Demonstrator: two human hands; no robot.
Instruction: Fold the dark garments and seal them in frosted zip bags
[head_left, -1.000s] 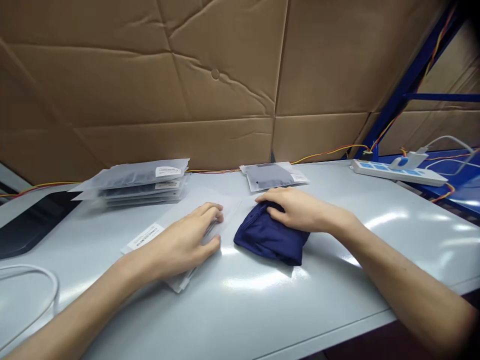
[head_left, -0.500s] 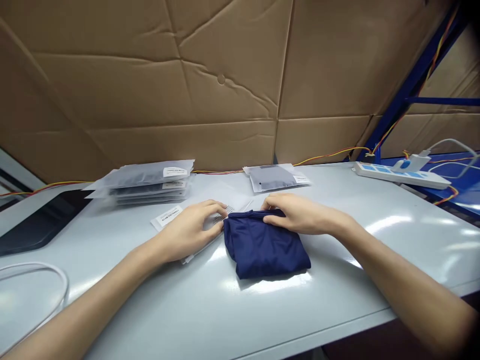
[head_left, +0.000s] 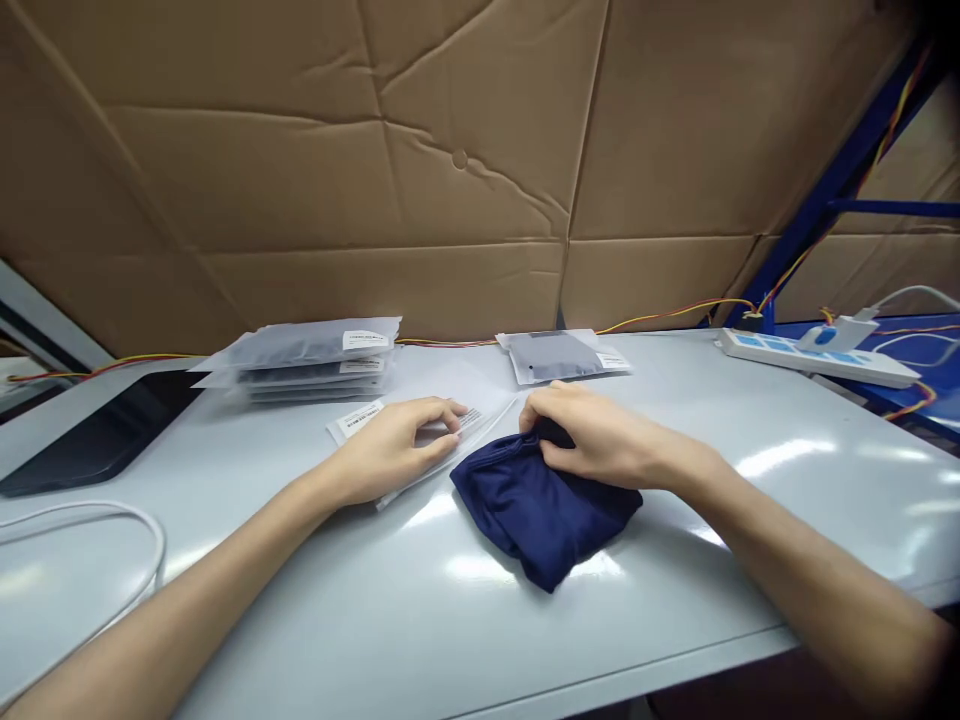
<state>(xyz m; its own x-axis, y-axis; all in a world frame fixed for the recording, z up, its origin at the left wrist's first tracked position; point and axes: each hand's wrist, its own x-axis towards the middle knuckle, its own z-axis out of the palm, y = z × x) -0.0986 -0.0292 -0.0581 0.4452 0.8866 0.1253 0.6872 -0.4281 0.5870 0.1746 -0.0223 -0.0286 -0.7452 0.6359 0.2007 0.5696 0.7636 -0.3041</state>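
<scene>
A folded navy blue cloth (head_left: 540, 510) lies turned at an angle on the pale, glossy table (head_left: 360, 620). My right hand (head_left: 592, 435) pinches its upper edge between thumb and fingers. To the left, my left hand (head_left: 409, 440) rests over a flat translucent plastic bag (head_left: 476, 440) with printed text. The thumb and fingertips of that hand are bent and apart, with a gap between them. Beside the hand, a white barcode label (head_left: 360, 418) shows on a clear bag corner.
Stacked translucent bags with dark contents (head_left: 307, 360) stand at the back left, and one similar bag (head_left: 562, 357) at the back centre. A black tablet-like slab (head_left: 105, 430), a white cable (head_left: 154, 540) and a power strip (head_left: 817, 358) lie around. Cardboard (head_left: 465, 200) stands behind.
The blue cloth has turned, its lower corner now pointing toward me, and my right hand has closed on its top edge. My left hand has come away from the cloth's left corner.
</scene>
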